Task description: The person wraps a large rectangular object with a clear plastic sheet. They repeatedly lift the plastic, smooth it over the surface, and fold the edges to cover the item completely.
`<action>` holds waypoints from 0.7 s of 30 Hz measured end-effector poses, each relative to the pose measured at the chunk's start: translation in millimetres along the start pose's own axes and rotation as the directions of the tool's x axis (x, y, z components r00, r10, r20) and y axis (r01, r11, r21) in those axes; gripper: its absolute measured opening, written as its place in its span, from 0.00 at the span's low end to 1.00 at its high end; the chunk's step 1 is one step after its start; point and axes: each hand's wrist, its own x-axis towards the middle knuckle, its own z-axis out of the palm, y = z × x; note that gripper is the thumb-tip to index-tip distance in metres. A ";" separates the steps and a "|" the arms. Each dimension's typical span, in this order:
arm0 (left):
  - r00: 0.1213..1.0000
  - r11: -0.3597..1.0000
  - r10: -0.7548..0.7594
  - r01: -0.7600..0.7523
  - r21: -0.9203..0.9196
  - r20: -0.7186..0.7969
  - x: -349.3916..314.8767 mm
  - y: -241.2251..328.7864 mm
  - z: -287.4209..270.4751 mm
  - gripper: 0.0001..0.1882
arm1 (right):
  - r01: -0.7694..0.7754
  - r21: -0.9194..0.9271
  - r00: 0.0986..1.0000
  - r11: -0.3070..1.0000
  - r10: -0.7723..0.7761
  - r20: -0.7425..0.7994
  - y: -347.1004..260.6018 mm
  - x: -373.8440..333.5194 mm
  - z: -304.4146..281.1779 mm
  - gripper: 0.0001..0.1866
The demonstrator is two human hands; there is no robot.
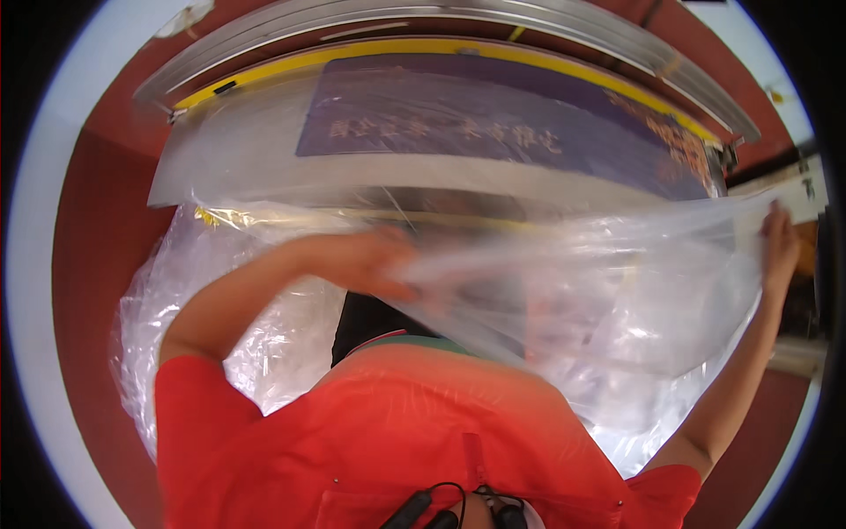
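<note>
A clear plastic sheet (599, 247) stretches in front of my body between my two hands. My left hand (374, 262), smeared by motion, is closed on the gathered left part of the sheet near the middle of the view. Out at the far right, my right hand (779, 247) is raised and pinches the sheet's upper right edge. Behind the sheet lies a machine bed with a grey surface (229, 159) and a blue-purple printed panel (441, 110) under transparent film.
A yellow bar (352, 51) and a silver metal rail (423, 25) cross the far side of the machine. Crumpled clear plastic (282, 353) heaps up around my body at left and right. The floor (101, 264) is dark red.
</note>
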 end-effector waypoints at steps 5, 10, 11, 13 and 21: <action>0.262 0.917 -0.380 -0.016 -0.398 -0.887 -210.3 -14.5 -82.5 0.20 | -0.079 0.289 0.921 0.954 -0.041 0.387 -86.5 -17.7 105.8 0.15; -0.376 0.908 -0.418 -0.209 -0.364 -0.827 -278.2 -3.7 -109.2 0.18 | -0.061 0.551 0.910 0.832 -0.180 0.372 -178.0 -15.4 192.3 0.12; -0.493 0.915 -0.351 0.000 -0.404 -0.796 -268.7 -33.8 -107.8 0.16 | 0.025 0.435 0.916 0.900 -0.195 0.350 -176.7 -22.5 210.3 0.12; -0.289 0.706 -0.414 0.497 -0.505 -0.863 -324.6 -115.8 -89.8 0.15 | 0.166 0.314 0.884 0.935 -0.282 0.374 -178.4 -30.9 240.6 0.13; -0.200 0.345 -0.640 0.788 -0.510 -0.742 -330.0 -167.7 -24.3 0.10 | 0.257 0.129 0.891 0.958 -0.287 0.352 -188.5 -64.4 238.4 0.12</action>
